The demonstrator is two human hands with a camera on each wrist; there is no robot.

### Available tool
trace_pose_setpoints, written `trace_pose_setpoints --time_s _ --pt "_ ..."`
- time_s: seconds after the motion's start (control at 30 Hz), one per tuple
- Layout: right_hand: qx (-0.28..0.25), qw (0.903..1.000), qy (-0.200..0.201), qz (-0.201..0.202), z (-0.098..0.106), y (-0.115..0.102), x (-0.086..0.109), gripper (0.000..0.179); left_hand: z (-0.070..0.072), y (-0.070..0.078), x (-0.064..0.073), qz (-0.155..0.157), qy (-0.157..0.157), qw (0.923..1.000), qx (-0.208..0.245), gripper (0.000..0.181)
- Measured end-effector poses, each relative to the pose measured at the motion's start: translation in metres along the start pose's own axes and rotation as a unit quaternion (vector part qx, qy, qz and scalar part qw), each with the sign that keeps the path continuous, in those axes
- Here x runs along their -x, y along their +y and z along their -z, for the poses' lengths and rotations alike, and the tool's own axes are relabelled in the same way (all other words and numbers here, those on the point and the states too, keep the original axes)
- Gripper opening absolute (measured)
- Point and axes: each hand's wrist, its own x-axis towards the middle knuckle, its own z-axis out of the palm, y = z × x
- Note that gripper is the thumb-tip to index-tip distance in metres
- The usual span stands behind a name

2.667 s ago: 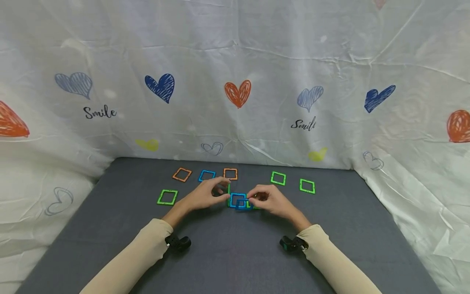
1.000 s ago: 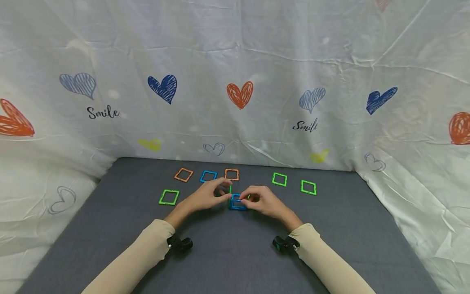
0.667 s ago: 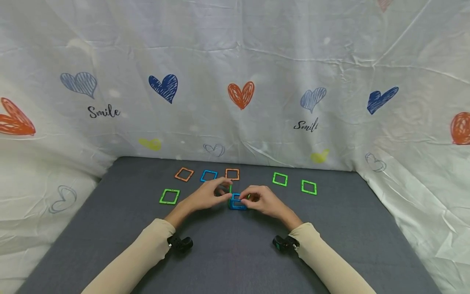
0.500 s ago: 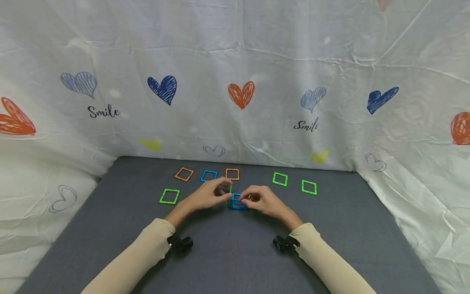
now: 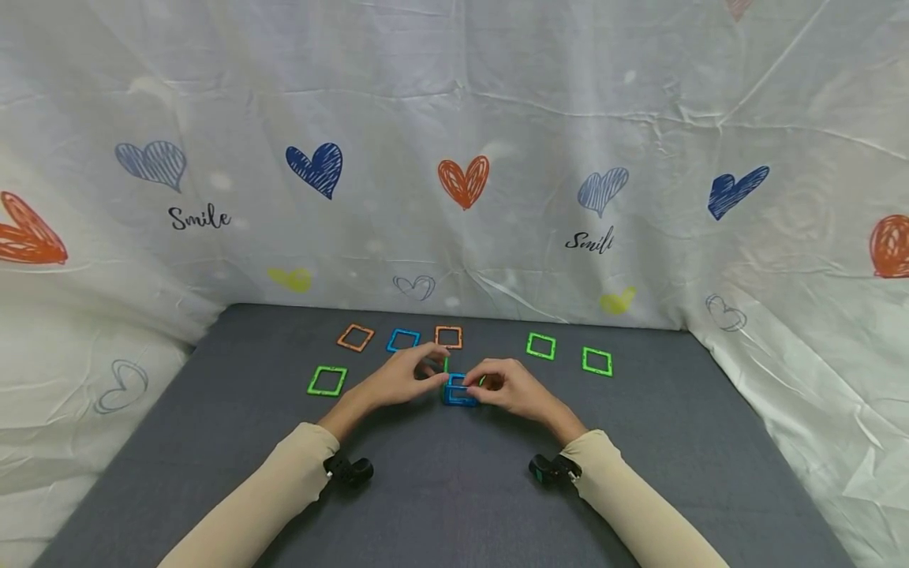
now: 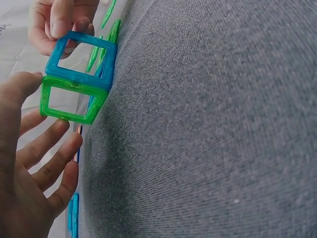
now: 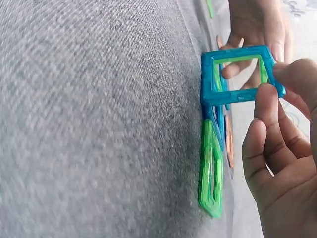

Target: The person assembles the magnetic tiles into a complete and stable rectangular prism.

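My right hand (image 5: 507,386) pinches a blue square magnetic tile (image 7: 233,95) by its upper corner, between thumb and fingers. This tile stands upright at the front of a small group, its side edge meeting an upright green magnetic tile (image 6: 69,117). My left hand (image 5: 403,375) holds the green tile, with the thumb at one upper corner and the index finger at the other. The other left fingers are loosely spread. Behind the blue tile, another blue tile (image 5: 455,376) lies mostly hidden. A flat green tile (image 7: 204,171) adjoins the group on its right side.
Along the back lie two orange tiles (image 5: 355,338) and a blue tile (image 5: 403,341). One green tile (image 5: 327,381) is at left, and two more green tiles (image 5: 541,346) lie at right. A white curtain (image 5: 454,237) hangs behind the grey table (image 5: 454,489).
Since the oldest frame, my right hand has moved left with the blue tile, bringing it to the group's front beside the upright green tile. During the last second both hands stay nearly still.
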Motion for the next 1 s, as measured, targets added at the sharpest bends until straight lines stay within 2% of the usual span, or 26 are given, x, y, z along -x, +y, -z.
trace_pose_setpoints --time_s 0.3,0.37,0.57,0.77,1.0 --pt "-0.034 0.999 0.022 -0.02 0.023 0.002 0.017 0.013 0.0 0.001 0.0 0.007 0.002 1.0 -0.001 0.047" --pt "-0.034 0.9986 0.031 -0.028 0.03 0.01 0.024 0.013 0.0 0.001 0.0 0.008 0.002 1.0 -0.003 0.047" --pt "-0.004 0.9974 0.053 -0.05 0.054 0.051 0.054 0.015 0.0 0.001 -0.001 0.002 0.004 0.9999 -0.01 0.047" --pt "0.037 0.9936 0.089 -0.06 0.079 0.062 0.092 0.013 -0.001 0.003 -0.001 0.002 0.003 0.9999 -0.01 0.048" --pt "0.045 0.9924 0.103 -0.051 0.099 0.067 0.119 0.016 -0.001 0.004 -0.001 0.0 0.004 1.0 -0.005 0.047"
